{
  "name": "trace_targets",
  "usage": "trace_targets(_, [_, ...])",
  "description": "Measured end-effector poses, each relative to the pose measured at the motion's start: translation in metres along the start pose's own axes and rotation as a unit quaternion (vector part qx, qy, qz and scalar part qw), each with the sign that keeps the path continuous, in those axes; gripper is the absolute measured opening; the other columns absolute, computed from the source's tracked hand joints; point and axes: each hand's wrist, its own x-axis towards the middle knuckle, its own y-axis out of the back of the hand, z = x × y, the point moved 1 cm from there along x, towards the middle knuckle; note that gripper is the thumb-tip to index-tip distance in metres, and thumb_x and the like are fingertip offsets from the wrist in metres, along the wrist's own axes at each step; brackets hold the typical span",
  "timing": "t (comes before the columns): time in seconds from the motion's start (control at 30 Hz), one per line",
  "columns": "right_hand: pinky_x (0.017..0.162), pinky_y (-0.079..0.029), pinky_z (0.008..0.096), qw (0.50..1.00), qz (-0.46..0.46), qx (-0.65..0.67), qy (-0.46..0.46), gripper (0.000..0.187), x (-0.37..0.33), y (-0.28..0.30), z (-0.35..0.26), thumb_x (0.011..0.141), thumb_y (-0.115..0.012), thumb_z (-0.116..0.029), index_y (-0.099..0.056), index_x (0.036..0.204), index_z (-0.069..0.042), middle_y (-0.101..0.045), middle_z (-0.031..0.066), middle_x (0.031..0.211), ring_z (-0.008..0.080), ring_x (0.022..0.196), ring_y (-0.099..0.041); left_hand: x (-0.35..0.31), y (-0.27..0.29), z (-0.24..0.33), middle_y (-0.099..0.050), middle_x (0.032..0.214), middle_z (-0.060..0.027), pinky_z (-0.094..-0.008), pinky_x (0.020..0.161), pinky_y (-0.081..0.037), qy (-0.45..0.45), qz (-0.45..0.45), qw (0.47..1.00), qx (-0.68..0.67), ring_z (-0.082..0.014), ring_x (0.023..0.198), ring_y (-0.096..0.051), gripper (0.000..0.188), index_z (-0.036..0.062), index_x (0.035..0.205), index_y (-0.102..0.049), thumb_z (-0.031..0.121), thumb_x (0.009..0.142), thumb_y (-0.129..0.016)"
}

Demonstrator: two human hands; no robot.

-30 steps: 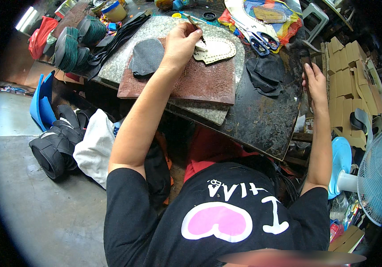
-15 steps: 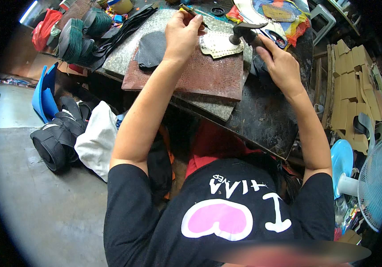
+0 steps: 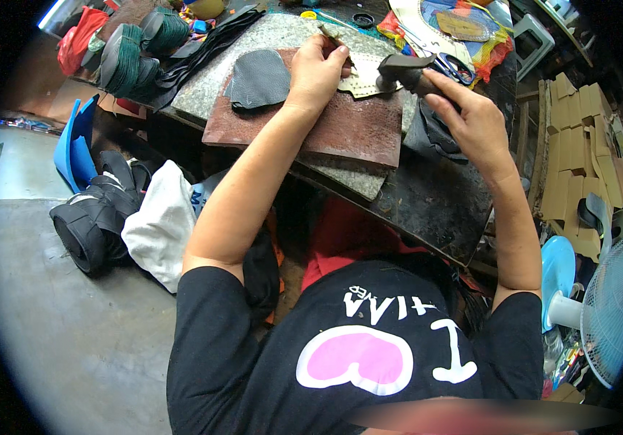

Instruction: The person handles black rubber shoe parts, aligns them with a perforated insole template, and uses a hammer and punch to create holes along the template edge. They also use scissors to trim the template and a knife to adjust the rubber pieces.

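My left hand (image 3: 317, 72) is closed around a thin dark punch-like tool (image 3: 328, 34), its lower tip hidden by the fingers. Beneath it lies a cream template (image 3: 366, 80) dotted with small holes, partly covered by the hand. My right hand (image 3: 473, 119) grips a hammer (image 3: 403, 67) by its handle, the dark head over the template's right end; I cannot tell whether they touch. Left of my left hand, a stack of dark grey textured pieces (image 3: 262, 76) rests on the reddish-brown board (image 3: 246, 130).
The board lies on a grey stone slab (image 3: 217, 54) on the dark table (image 3: 434, 206). Green cord spools (image 3: 124, 61) and black strips (image 3: 199, 58) stand left. Scissors (image 3: 456, 70) and dark material (image 3: 431, 134) lie right. A fan (image 3: 608, 308) stands beside me.
My left hand has shifted right with the tool, covering more of the template and uncovering the grey stack. My right hand has moved slightly right and down with the hammer.
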Motion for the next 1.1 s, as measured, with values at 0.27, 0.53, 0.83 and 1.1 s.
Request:
trace_targets(0.27, [0.07,-0.055,0.0487,0.998,0.033,-0.049,0.026,0.039,0.009,-0.023,0.015,0.096,-0.055,-0.046,-0.06,0.13,-0.027,-0.07,0.0194,0.086,0.0395,0.082,-0.069,0.013,0.012,0.019,-0.067,0.084,-0.0101,-0.0281,0.059,-0.06,-0.095,0.067,0.991,-0.059,-0.0144,0.07,-0.067,0.011,-0.0056,0.097,-0.061,0.004,0.093,-0.063])
trace_targets(0.53, [0.07,-0.055,0.0488,0.998,0.022,-0.053,0.022,0.04,0.01,-0.019,0.015,0.097,-0.054,-0.046,-0.061,0.13,-0.026,-0.07,0.0197,0.088,0.0394,0.083,-0.069,0.021,0.004,-0.002,-0.071,0.084,-0.0093,-0.0253,0.062,-0.059,-0.04,0.035,0.999,0.005,-0.0127,0.067,-0.069,0.01,-0.0048,0.097,-0.066,0.003,0.091,-0.065])
trace_targets(0.83, [0.07,-0.055,0.0485,0.998,0.027,-0.05,0.024,0.04,0.009,-0.02,0.014,0.097,-0.054,-0.046,-0.061,0.13,-0.026,-0.071,0.0187,0.088,0.0388,0.083,-0.069,0.022,0.006,-0.007,-0.072,0.083,-0.0091,-0.0247,0.062,-0.059,-0.015,0.043,0.998,-0.035,-0.0125,0.068,-0.07,0.009,-0.0047,0.095,-0.068,0.002,0.089,-0.068])
trace_targets(1.1, [0.069,-0.054,0.0489,0.998,0.028,-0.045,0.022,0.04,0.01,-0.021,0.014,0.097,-0.053,-0.046,-0.06,0.131,-0.026,-0.07,0.0195,0.087,0.0395,0.082,-0.069,0.023,0.007,-0.007,-0.071,0.082,-0.0097,-0.0244,0.062,-0.058,0.0,0.031,0.996,-0.086,-0.0128,0.067,-0.069,0.008,-0.0054,0.093,-0.068,0.001,0.089,-0.068])
